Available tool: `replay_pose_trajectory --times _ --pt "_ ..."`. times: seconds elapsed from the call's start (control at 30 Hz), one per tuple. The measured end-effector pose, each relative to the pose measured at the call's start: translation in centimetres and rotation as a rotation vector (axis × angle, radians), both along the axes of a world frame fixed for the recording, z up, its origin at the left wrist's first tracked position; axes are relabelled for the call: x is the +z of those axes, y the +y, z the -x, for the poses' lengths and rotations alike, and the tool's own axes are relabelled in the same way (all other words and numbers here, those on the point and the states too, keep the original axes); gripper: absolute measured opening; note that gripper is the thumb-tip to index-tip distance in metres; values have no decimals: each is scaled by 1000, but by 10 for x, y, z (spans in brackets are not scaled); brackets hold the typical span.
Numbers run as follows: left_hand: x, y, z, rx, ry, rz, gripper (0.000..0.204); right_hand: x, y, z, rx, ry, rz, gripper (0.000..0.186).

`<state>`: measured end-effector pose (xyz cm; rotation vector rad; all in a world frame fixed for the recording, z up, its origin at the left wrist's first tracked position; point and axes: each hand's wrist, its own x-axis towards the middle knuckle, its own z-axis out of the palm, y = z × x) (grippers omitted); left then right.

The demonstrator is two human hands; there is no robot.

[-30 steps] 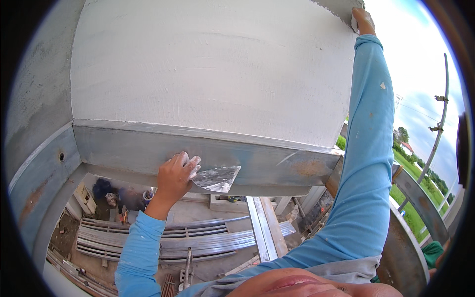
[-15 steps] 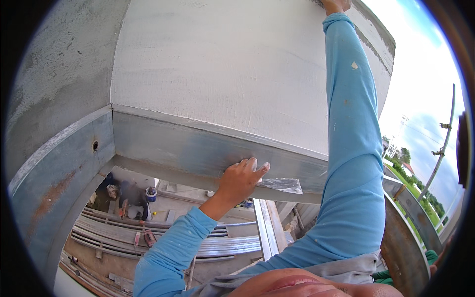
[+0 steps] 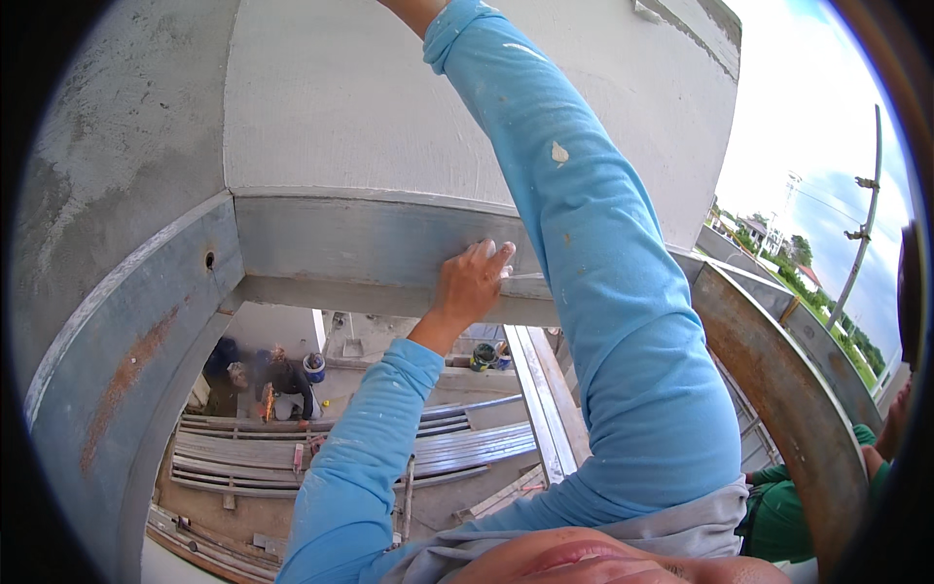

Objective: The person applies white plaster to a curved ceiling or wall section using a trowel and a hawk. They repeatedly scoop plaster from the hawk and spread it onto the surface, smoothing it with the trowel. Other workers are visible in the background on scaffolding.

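Note:
My left hand [image 3: 467, 284] is at the grey steel beam [image 3: 350, 234], fingers curled and smeared white. A thin metal blade [image 3: 528, 275] juts out to its right, nearly edge-on; its handle is hidden by the hand. Above the beam rises a pale, skim-coated wall panel [image 3: 341, 107]. My right arm [image 3: 584, 214], in a blue sleeve with dried white specks, reaches up across this panel. Only its bare wrist [image 3: 413, 10] shows at the top edge; the right hand and anything in it are cut off.
A rust-streaked beam [image 3: 136, 360] runs along the left below a rough grey wall [image 3: 126, 146]. Far below, a person [image 3: 282, 380] crouches near a bucket [image 3: 313, 367] and stacked metal tubes [image 3: 467, 448]. Right, a person in green [image 3: 803, 506] is beside a rusty beam [image 3: 778, 350].
My right arm has swung left across the panel, and its hand has left the view. The view has shifted; the blade by my left hand now shows edge-on instead of flat.

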<state>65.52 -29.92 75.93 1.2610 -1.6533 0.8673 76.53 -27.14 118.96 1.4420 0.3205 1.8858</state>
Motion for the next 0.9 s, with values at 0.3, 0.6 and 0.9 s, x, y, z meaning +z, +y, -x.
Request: replay_pose_trajectory --times 0.3,0.6,0.9 --pt "-66 96 26 -538 1197 -113 36 -272 -54 331 811 241 -877 29" --pt "-246 206 84 399 857 -370 28 -570 -33 391 1196 -78 -1659 31" --pt "-222 228 207 -445 1658 -264 24 -655 52 365 2066 120 -2067 33"
